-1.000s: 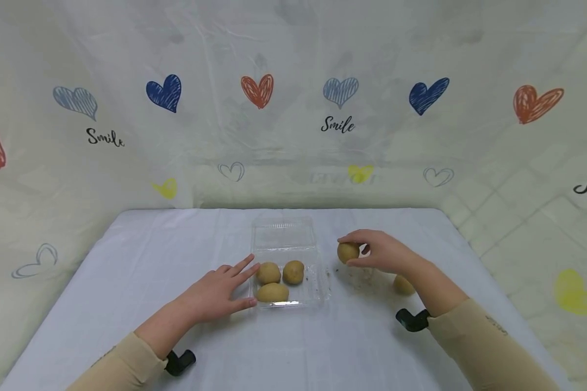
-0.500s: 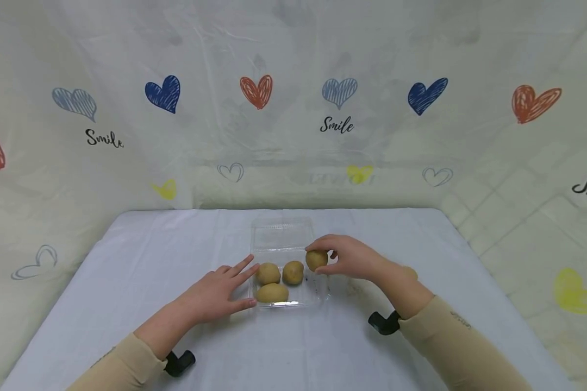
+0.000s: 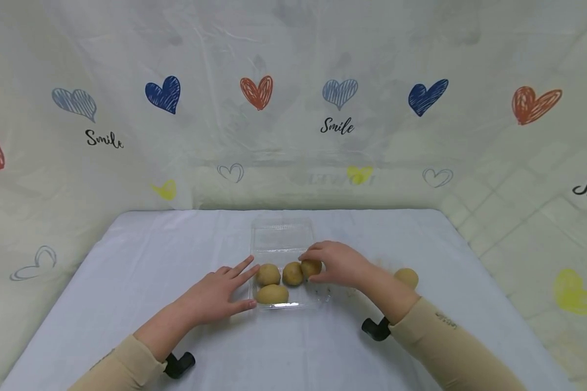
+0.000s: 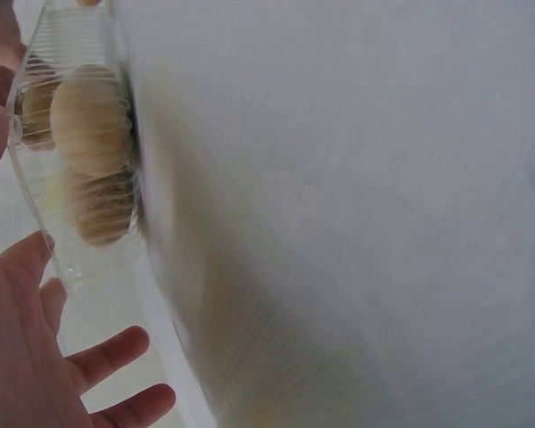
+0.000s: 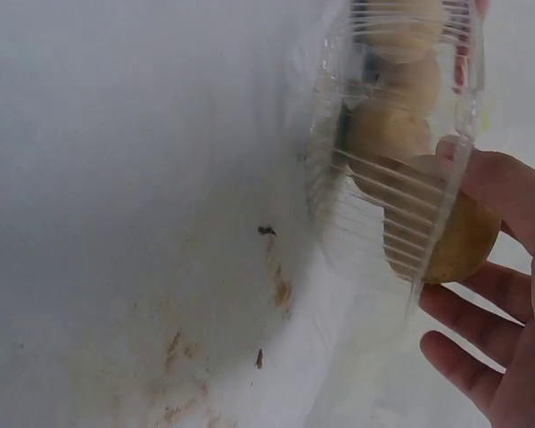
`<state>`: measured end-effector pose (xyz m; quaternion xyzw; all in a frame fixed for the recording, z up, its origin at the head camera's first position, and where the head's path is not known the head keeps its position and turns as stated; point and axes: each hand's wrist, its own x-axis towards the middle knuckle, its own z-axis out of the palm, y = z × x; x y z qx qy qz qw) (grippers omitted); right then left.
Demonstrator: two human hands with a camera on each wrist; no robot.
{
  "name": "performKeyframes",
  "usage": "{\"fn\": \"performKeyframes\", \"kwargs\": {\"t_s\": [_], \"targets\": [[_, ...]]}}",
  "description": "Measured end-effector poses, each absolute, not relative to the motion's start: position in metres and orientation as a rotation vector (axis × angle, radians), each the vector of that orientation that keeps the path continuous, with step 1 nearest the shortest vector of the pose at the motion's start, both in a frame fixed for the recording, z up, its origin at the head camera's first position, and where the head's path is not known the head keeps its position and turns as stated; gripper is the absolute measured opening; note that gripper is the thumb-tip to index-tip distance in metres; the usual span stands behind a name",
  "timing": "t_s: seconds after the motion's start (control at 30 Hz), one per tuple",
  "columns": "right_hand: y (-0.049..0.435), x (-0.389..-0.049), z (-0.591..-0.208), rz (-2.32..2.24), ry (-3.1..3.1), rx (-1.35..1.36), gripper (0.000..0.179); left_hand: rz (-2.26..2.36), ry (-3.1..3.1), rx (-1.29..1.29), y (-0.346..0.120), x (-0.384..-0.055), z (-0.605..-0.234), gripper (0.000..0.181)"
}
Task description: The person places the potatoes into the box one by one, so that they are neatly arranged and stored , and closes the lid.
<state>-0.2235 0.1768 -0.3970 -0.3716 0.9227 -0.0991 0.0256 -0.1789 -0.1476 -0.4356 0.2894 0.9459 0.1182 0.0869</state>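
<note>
Beige-sleeved left hand (image 3: pixel 210 298), lower left of centre: fingers spread beside the clear container (image 3: pixel 304 297), gripping nothing. Lid (image 3: pixel 282 237): laid back toward frame top. Three potatoes (image 3: pixel 268 275), lower centre: inside, apparently done; frontmost one (image 3: pixel 273 294) has its long axis left-right. Fourth potato (image 3: pixel 310 268), container's right part: roundish, no clear axis, pinched by right hand (image 3: pixel 343 264). Fifth potato (image 3: pixel 407 278), lower right: on white cloth (image 3: pixel 293 353), seemingly outstanding.

Long beige sleeves (image 3: pixel 452 347) carry small dark lettering (image 3: pixel 445 320), and a stubby black fitting (image 3: pixel 179 365) juts beside each cuff (image 3: pixel 405 314).
</note>
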Motion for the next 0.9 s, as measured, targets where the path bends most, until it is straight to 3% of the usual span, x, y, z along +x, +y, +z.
{"fn": "performKeyframes", "kwargs": {"t_s": [0.9], "targets": [[0.165,-0.225,-0.409,-0.030,2.937,-1.197,0.033,0.349,2.842,0.884,-0.149,-0.180,-0.440,0.083]]}}
